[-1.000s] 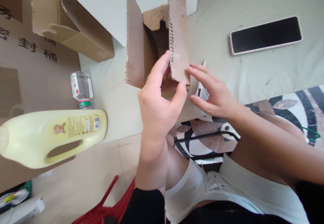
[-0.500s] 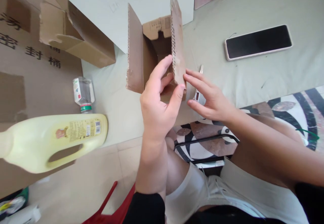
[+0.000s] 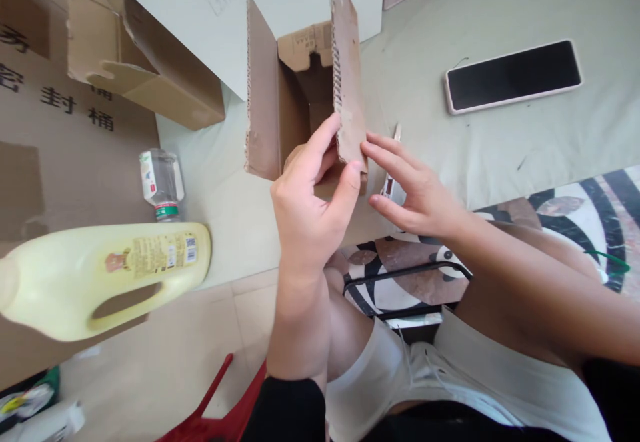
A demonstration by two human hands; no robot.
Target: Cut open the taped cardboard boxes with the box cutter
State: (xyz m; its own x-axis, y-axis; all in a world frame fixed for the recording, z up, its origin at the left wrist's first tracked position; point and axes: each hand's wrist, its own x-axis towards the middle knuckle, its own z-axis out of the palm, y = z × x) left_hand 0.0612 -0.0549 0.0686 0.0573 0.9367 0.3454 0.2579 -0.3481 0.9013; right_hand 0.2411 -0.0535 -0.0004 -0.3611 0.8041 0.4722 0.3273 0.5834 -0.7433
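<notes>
A small cardboard box (image 3: 293, 109) stands upright with its top open and two long flaps raised. My left hand (image 3: 313, 205) pinches the near end of the right flap (image 3: 347, 75), the thumb on the near edge and the fingers on the inner side. Against that flap's outer face rest the fingertips of my right hand (image 3: 417, 192), its fingers apart and nothing held. Partly hidden behind the right hand lies a slim white tool (image 3: 397, 134) that looks like a box cutter. The inside of the box is dark.
A phone (image 3: 515, 77) lies on the pale cloth to the right. At left are a yellow jug (image 3: 60, 269), a clear bottle (image 3: 173, 179), a second open cardboard box (image 3: 185, 95) and a large printed carton (image 3: 95, 169). A red chair (image 3: 220, 405) stands below.
The view has shifted slightly, so the box and things at left sit a little higher and further left. Both hands keep nearly the same pose at the flap.
</notes>
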